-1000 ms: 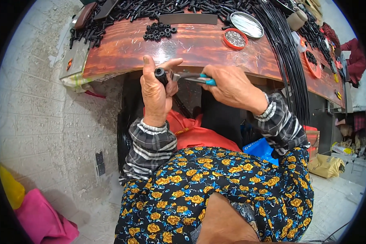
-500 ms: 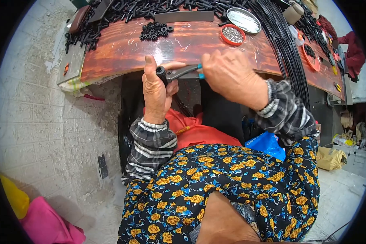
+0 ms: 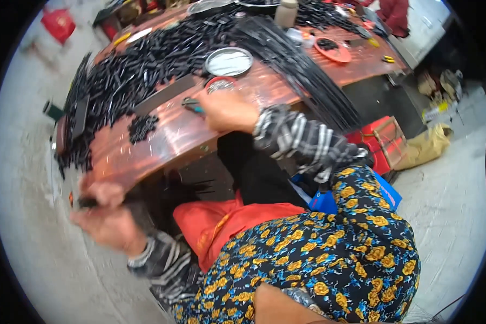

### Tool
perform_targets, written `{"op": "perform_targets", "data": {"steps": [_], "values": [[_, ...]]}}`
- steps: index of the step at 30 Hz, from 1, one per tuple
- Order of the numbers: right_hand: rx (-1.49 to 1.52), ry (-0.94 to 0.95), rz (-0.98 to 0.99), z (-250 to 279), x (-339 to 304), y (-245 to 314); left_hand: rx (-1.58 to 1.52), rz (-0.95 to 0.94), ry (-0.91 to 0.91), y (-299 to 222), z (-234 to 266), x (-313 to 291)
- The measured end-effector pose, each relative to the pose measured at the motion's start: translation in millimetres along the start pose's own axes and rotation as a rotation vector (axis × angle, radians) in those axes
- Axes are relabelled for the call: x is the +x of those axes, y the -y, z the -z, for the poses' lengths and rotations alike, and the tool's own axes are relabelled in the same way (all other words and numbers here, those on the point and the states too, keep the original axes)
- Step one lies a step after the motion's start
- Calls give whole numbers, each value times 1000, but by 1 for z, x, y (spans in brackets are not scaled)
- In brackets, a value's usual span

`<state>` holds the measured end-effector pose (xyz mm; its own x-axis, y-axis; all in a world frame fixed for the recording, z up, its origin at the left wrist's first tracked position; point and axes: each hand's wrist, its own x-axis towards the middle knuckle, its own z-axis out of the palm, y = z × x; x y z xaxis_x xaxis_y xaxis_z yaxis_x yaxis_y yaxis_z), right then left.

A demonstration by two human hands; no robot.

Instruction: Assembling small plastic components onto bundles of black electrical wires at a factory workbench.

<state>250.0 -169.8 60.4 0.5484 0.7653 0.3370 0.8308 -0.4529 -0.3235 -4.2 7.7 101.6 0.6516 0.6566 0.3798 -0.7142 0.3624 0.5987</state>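
My right hand [image 3: 227, 110] is over the table's front part, closed round pliers [image 3: 192, 103] with teal grips. The jaws of the pliers point left, just in front of a red dish of small metal pieces [image 3: 220, 84]. Off the table's near left corner, my left hand [image 3: 110, 224] is smeared by motion. Between its thumb and fingers shows a short black tubular part [image 3: 87, 202], too blurred for detail. A small cluster of black ring-like pieces [image 3: 143, 128] lies on the wooden table [image 3: 173, 135] between the two hands.
A heap of black tubular parts [image 3: 162, 59] covers the table's far side, edged by a grey strip [image 3: 164, 94]. Right of it are a round metal tray [image 3: 228, 62], a bundle of long black rods [image 3: 297, 65] and an orange dish [image 3: 335, 51]. A person's red sleeve [image 3: 393, 16] shows far right.
My view has turned, so the table now slopes up to the right. The pliers have come away from the black tubular part. My left hand has swung down and left with it.
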Motion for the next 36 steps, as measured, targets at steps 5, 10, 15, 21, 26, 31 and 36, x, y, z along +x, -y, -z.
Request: {"op": "perform_targets", "data": {"steps": [5,10,15,21,26,31,36], "values": [[-5,62,32,1,15,7,309,-303,137,-113,19,-5],[-391,-133,-408,52,14,-84,491,-383,142,-209,27,-25],[-758,-222,-441,42,0,-181,899,-318,-637,-179,45,-56],[-587,10,-340,54,-2,-188,1398,112,-729,-86,117,-102],[-842,134,-350,77,-4,-222,1055,392,-799,-48,190,-147],[-807,89,-314,72,-6,-240,922,519,-901,-27,249,-205],[-846,205,-333,84,-5,-216,974,724,-893,23,290,-256]]}}
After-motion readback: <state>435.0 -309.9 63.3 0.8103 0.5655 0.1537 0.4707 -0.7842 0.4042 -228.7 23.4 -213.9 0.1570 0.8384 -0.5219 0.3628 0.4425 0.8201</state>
